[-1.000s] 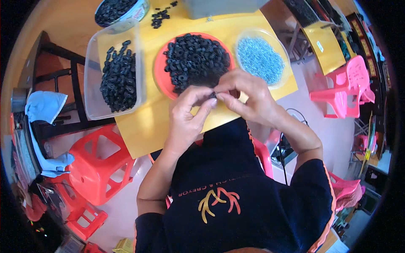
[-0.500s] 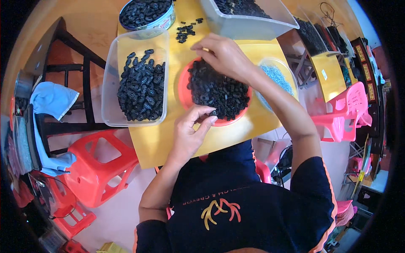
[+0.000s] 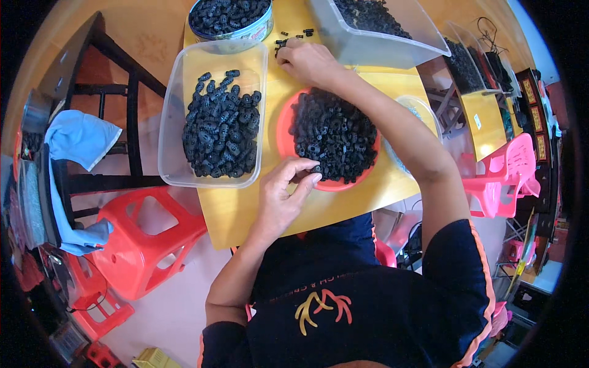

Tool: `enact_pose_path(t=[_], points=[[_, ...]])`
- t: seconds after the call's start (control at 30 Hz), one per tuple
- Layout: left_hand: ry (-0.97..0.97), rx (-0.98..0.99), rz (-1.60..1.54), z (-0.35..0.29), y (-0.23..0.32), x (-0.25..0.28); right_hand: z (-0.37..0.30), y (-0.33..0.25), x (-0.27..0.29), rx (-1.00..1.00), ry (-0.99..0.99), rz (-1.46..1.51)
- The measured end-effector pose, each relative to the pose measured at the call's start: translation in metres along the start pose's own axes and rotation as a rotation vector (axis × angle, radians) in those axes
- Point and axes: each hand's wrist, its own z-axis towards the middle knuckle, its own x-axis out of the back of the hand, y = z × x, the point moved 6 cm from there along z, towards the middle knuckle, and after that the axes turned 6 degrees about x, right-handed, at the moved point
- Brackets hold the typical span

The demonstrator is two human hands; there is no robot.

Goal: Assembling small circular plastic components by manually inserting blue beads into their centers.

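Over the near rim of the red bowl, my left hand pinches a small black barrel-shaped plastic piece between thumb and forefinger. The bowl is heaped with small black plastic parts. My right hand reaches over the bowl to a few loose black pieces on the yellow table. Its fingers are bent together at those pieces; what they hold, if anything, is hidden. Left of the bowl, a clear plastic bin holds many ribbed black barrel-shaped pieces.
A round tub of black pieces stands at the back left, a large translucent bin at the back right. My right forearm partly covers a round clear container of small bluish pieces. Red stools and a pink chair flank the table.
My right hand has moved away from above the bowl to the loose pieces at the back. My left hand keeps its pinch by the rim. The whole view has shifted slightly.
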Motion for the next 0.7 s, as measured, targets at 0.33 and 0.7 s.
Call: enact_pose_path(t=[0.33,0.7], points=[[-0.011,-0.002,-0.057,-0.005,-0.003,-0.006,-0.027,0.003,0.026,0.039,0.123,0.033],[0.021,0.082,-0.294,-0.008,0.011,-0.013,-0.148,-0.053,0.075,-0.277,-0.012,1.4]])
